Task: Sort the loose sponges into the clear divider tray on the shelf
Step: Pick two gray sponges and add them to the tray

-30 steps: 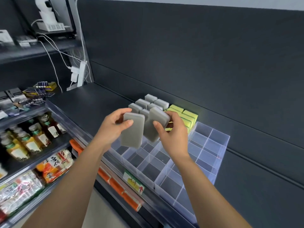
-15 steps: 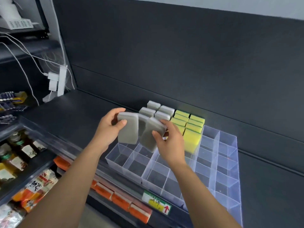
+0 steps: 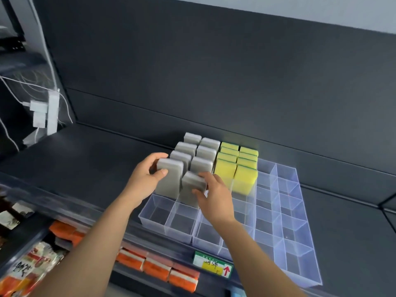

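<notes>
A clear divider tray [image 3: 287,230] lies on the dark shelf. Several grey sponges [image 3: 204,154] stand upright in its two far-left columns, and several yellow sponges [image 3: 244,177] fill the columns beside them. My left hand [image 3: 143,179] grips a grey sponge [image 3: 169,181] by its top, its lower end down in a left-column compartment. My right hand [image 3: 214,194] holds a second grey sponge [image 3: 190,189] standing in the neighbouring compartment, fingers over its top edge.
The tray's front and right compartments hold nothing. A yellow price label [image 3: 213,264] sits on the shelf's front edge. Orange packets [image 3: 158,269] and snack bags [image 3: 27,273] lie on lower shelves. A white power strip [image 3: 51,112] with cables hangs at the left.
Both hands have lowered their grey sponges from above the tray into adjacent compartments behind the front row. The camera has swung right and closer.
</notes>
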Available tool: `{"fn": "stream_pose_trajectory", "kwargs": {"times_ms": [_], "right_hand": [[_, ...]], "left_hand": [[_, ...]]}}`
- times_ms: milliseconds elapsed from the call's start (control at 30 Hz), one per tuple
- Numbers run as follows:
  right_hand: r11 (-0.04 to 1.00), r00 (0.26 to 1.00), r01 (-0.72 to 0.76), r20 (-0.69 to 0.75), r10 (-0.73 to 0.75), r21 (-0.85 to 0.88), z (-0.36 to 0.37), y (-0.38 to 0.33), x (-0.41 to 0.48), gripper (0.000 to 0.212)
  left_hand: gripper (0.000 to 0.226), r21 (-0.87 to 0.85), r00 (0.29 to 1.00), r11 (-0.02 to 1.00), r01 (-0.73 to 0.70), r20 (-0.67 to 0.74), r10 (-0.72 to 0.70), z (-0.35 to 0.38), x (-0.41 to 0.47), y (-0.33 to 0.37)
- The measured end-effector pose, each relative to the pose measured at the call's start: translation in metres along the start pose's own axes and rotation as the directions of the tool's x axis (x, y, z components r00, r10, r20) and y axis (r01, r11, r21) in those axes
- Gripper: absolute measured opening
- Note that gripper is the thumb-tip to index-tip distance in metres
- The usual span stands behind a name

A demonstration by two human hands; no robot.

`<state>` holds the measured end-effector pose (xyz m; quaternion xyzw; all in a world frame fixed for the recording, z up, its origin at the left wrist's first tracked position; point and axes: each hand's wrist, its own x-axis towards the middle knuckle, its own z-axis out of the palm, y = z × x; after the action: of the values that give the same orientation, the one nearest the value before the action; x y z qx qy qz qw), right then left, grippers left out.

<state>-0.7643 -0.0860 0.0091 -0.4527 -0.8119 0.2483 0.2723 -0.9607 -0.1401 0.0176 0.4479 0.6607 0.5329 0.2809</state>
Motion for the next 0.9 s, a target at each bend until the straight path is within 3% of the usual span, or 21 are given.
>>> {"fn": "stream_pose_trajectory", "kwargs": {"times_ms": [633, 800, 900], "right_hand": [[0.987, 1.000, 0.023, -0.009, -0.025, -0.156, 0.011, 0.004, 0.001, 0.044], [0.976, 0.999, 0.045, 0.021, -0.042, -0.212, 0.010, 0.003, -0.003, 0.057], [0.984, 1.000, 0.028, 0.013, -0.026, -0.176, 0.005, 0.003, -0.008, 0.068]], "left_hand": [[0.043, 0.436, 0.994, 0.894, -0.103, 0.085, 0.072, 0.009, -0.006, -0.014], [0.046, 0.569, 0.988, 0.810, -0.142, 0.136, 0.077, 0.010, -0.009, -0.007], [0.053, 0.699, 0.984, 0.693, -0.174, 0.138, 0.109, 0.010, -0.010, 0.002]]}}
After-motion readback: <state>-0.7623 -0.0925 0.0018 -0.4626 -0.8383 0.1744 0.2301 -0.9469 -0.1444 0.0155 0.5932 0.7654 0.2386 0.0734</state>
